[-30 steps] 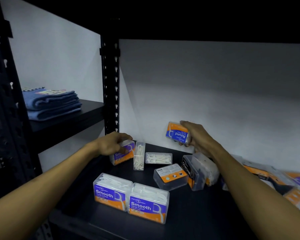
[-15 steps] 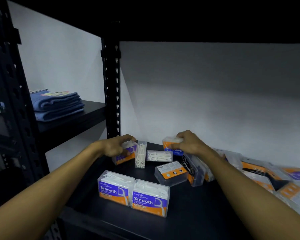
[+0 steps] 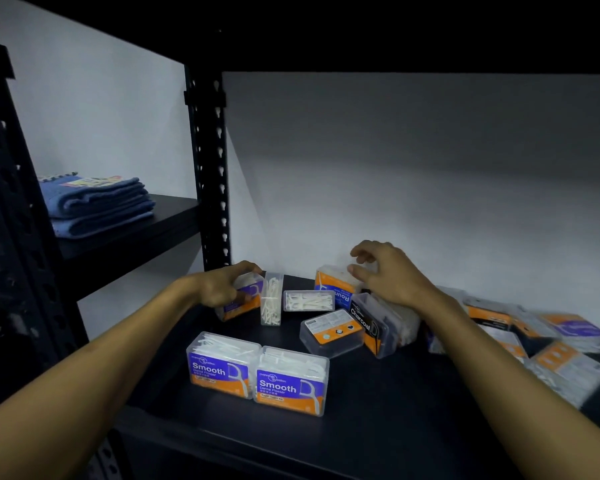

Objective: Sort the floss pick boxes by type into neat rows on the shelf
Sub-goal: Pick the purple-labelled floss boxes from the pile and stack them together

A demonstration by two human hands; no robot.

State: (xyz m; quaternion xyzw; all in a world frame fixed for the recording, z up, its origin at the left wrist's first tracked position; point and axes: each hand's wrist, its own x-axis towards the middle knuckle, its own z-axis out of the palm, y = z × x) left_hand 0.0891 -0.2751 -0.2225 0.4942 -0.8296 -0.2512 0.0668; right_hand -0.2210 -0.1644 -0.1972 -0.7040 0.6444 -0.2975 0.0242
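Our left hand [image 3: 219, 289] grips a box [image 3: 243, 299]; right hand [image 3: 388, 275], fingers apart, hovers at the Round box [image 3: 333, 284]; next, align it.

A purple-and-orange box [image 3: 240, 301] at the back left of the shelf [image 3: 395, 427] was gripped by the left hand [image 3: 219, 289], its fingers [image 3: 248, 268] curled over the box top. Just beyond those fingertips a clear box [image 3: 271, 298] was stood on end. The right hand [image 3: 388, 275] was held above the Round box [image 3: 333, 285], fingers [image 3: 361, 252] loosely curled, the thumb at its upper edge; contact could not be confirmed. Below the right palm a Charcoal box [image 3: 373, 325] was leaned. Two Smooth boxes [image 3: 257, 374] were set side by side nearer the front edge.
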